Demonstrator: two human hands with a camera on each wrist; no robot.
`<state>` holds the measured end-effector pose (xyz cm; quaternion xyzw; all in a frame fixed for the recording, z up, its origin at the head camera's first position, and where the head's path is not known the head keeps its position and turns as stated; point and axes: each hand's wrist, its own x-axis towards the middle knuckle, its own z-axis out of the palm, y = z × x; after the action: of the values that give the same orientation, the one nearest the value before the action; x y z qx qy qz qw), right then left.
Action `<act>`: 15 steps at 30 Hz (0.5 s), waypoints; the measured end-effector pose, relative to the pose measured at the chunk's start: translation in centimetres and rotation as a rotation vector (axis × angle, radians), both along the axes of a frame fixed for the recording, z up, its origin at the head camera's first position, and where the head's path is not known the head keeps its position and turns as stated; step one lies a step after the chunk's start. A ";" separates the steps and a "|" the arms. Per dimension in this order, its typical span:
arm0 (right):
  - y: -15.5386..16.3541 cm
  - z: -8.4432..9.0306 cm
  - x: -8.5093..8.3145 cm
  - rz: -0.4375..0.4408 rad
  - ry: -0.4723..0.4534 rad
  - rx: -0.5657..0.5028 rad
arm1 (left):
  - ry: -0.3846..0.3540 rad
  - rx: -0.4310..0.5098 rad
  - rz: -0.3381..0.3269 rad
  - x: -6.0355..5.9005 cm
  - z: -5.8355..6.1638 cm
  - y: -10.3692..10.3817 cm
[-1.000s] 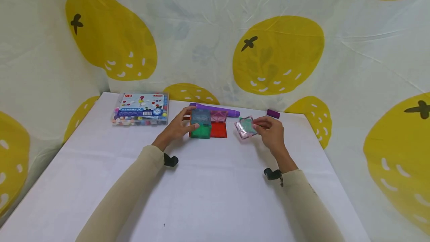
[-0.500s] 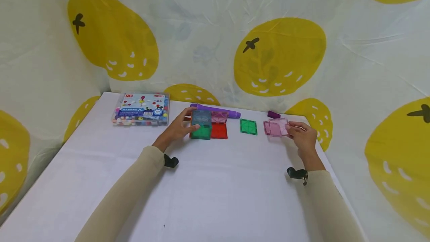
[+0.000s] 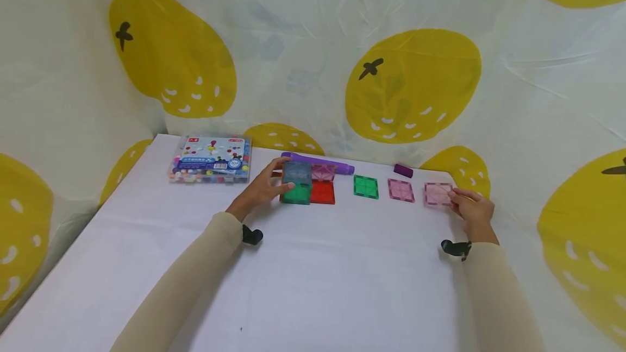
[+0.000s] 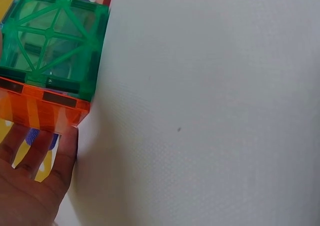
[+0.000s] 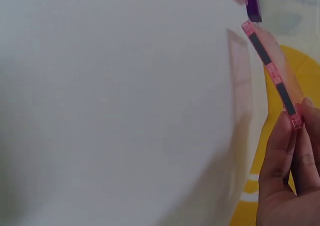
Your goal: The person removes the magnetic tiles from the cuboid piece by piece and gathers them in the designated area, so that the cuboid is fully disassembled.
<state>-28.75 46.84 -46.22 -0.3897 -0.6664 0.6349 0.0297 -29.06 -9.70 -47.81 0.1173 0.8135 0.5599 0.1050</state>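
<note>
My left hand (image 3: 261, 189) holds a small cube of translucent magnetic tiles (image 3: 297, 193), thumb on its green front. In the left wrist view its fingers lie against the cube's orange side (image 4: 42, 109). A flat red magnetic tile (image 3: 323, 193) and a tilted pink one (image 3: 324, 173) adjoin the cube on the right. Over at the table's right, my right hand (image 3: 474, 209) pinches a square pink magnetic tile (image 3: 437, 194) by its edge; the right wrist view shows it raised above its shadow. To its left lie another pink tile (image 3: 401, 190) and a green tile (image 3: 366, 186).
Behind the cube lies a purple rod (image 3: 325, 163), with a short dark purple cylinder (image 3: 403, 170) farther right. A clear box of colored beads (image 3: 210, 159) stands at the back left. A fruit-patterned curtain (image 3: 293, 69) closes off the table's back.
My right hand has moved right with its stack of tiles. The green tile, then one pink tile, were laid on the table; one pink tile stays in hand. My left hand keeps its hold.
</note>
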 end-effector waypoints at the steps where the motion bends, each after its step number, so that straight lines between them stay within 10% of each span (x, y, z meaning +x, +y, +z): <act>1: 0.4 -0.2 -0.1 -0.008 -0.014 -0.005 | -0.002 -0.005 0.002 0.0 0.0 0.1; 10: 2.3 -1.0 -1.2 -0.020 -0.062 -0.036 | 0.003 -0.007 0.003 0.0 0.0 0.0; 15: 1.4 -1.1 -1.2 0.061 -0.093 0.195 | -0.002 -0.004 0.001 0.0 0.0 -0.1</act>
<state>-29.92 48.27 -47.29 -0.3933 -0.7373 0.5490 0.0172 -29.05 -9.80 -47.86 0.1160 0.8146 0.5583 0.1057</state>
